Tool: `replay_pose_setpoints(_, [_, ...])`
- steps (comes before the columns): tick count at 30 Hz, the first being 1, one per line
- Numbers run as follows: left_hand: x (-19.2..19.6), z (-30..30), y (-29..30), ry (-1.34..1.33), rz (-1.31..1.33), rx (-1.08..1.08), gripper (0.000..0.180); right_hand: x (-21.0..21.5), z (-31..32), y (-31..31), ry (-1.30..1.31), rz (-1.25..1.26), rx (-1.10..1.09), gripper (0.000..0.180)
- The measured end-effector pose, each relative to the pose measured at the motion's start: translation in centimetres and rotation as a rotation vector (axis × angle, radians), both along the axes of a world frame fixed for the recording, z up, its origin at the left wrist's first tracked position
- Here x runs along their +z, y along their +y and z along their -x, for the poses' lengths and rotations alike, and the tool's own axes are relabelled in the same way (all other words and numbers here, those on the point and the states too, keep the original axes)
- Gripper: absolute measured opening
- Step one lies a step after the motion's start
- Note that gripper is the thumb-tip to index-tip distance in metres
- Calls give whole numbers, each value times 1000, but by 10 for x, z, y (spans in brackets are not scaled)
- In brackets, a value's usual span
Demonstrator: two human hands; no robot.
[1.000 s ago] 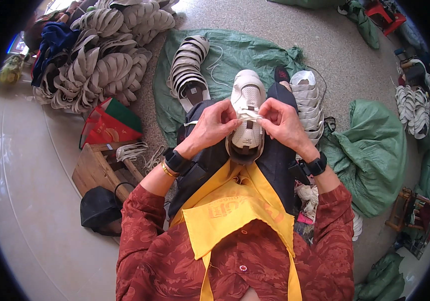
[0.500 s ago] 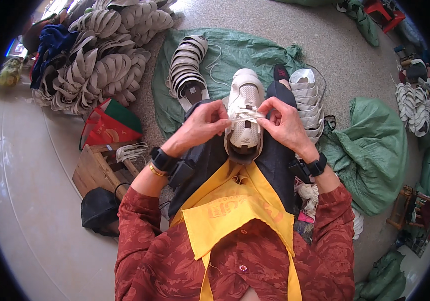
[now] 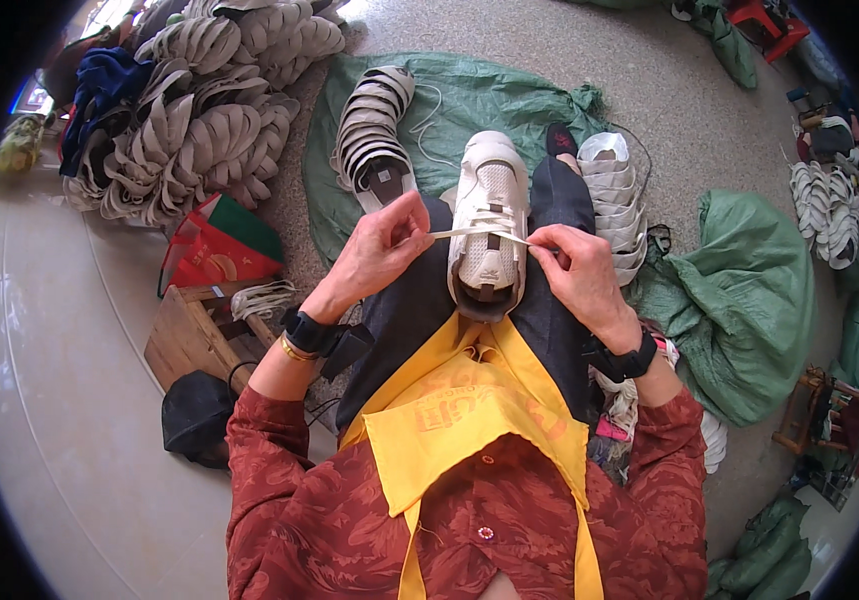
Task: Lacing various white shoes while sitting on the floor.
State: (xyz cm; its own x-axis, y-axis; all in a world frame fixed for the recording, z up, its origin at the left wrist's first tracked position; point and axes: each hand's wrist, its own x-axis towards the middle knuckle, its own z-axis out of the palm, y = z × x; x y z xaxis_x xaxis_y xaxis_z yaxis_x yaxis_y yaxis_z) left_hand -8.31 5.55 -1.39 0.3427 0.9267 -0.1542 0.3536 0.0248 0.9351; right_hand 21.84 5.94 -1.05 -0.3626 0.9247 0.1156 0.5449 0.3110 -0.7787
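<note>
A white shoe upper (image 3: 489, 180) sits upright between my legs, toe pointing away from me. White shoelace (image 3: 464, 232) threads through its eyelets, and its two ends stretch out sideways. To the left of the shoe, my left hand (image 3: 384, 248) pinches one lace end between thumb and finger. On the other side my right hand (image 3: 581, 272) pinches the opposite end. The lace looks taut across the tongue (image 3: 490, 270). Neither hand touches the shoe body.
Nested uppers (image 3: 376, 130) lie on a green woven sheet (image 3: 489, 90), and another stack (image 3: 614, 205) stands beside my right leg. A large heap of uppers (image 3: 204, 140) is at far left. Nearby are a wooden stool (image 3: 194, 335), a red bag (image 3: 214, 255) and a green sack (image 3: 739, 300).
My hands have moved apart from close over the shoe to either side of it, drawing the lace ends outward. The shoe has barely moved.
</note>
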Motion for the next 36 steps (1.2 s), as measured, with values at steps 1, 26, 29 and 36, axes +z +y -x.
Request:
replay_pose_setpoints(1, [3, -1, 0, 29, -28, -9, 15, -1, -1, -1, 10, -27, -14, 9])
replay_pose_setpoints(26, [29, -1, -11, 464, -627, -127, 13, 8, -11, -13, 19, -70, -43, 8])
replay_pose_setpoints(29, [29, -1, -14, 501, -625, -139, 11, 6, -12, -19, 29, -16, -66, 7])
replay_pose_setpoints(36, [33, 2, -16, 387, -599, -103, 8, 4, -18, -21, 5, -40, -72, 6])
